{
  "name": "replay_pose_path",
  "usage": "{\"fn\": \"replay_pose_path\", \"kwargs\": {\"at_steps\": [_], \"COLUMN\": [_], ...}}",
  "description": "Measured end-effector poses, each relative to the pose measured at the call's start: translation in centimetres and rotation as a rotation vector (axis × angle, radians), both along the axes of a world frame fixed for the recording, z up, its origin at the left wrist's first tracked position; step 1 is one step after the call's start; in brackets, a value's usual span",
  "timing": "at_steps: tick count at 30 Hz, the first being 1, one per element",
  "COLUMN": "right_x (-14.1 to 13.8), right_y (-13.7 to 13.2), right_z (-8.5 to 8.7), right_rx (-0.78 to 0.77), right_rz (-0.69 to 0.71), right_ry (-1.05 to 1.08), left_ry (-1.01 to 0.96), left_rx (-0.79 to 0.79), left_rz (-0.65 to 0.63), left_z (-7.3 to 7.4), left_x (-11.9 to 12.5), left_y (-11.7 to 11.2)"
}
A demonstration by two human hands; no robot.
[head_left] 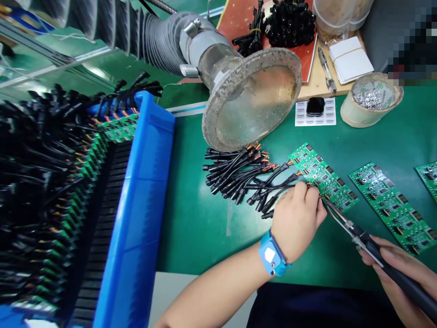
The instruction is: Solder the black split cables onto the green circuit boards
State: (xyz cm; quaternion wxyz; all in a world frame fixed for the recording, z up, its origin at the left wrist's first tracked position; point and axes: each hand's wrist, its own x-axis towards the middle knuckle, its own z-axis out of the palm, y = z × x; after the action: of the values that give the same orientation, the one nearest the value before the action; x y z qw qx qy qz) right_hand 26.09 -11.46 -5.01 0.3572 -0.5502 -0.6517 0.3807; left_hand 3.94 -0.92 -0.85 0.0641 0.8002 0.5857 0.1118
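Observation:
My left hand [296, 215], with a blue wrist strap [272, 256], is closed with its fingertips pinched at the left edge of a green circuit board [328, 175]. It grips a short black cable at the wire end, mostly hidden behind my fingers. My right hand [392, 262] is wrapped round a soldering iron [370, 248] with a thin metal tube along its side. The iron's tip meets the board's edge close to my left fingertips. Two black cables above my hand run to that board by coloured wires. A pile of loose black cables [235, 171] lies to the left.
More circuit boards [392, 205] lie to the right. A fume extraction hood [252, 100] hangs over the cables. On the left stands a blue bin [143, 182] holding boards with cables. A tub of metal shavings [370, 100], a pen [327, 68] and white cards [351, 59] sit at the back.

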Motion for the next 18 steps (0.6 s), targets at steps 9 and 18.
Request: {"fn": "replay_pose_path", "kwargs": {"at_steps": [9, 18], "right_x": [0.57, 0.11], "right_y": [-0.14, 0.08], "right_z": [-0.53, -0.07], "right_rx": [-0.019, 0.092], "right_rz": [-0.033, -0.099], "right_ry": [-0.027, 0.026], "left_ry": [0.01, 0.011], "left_rx": [0.055, 0.048], "left_rz": [0.009, 0.037], "left_z": [-0.42, -0.23], "left_x": [0.17, 0.29], "left_y": [-0.05, -0.09]}}
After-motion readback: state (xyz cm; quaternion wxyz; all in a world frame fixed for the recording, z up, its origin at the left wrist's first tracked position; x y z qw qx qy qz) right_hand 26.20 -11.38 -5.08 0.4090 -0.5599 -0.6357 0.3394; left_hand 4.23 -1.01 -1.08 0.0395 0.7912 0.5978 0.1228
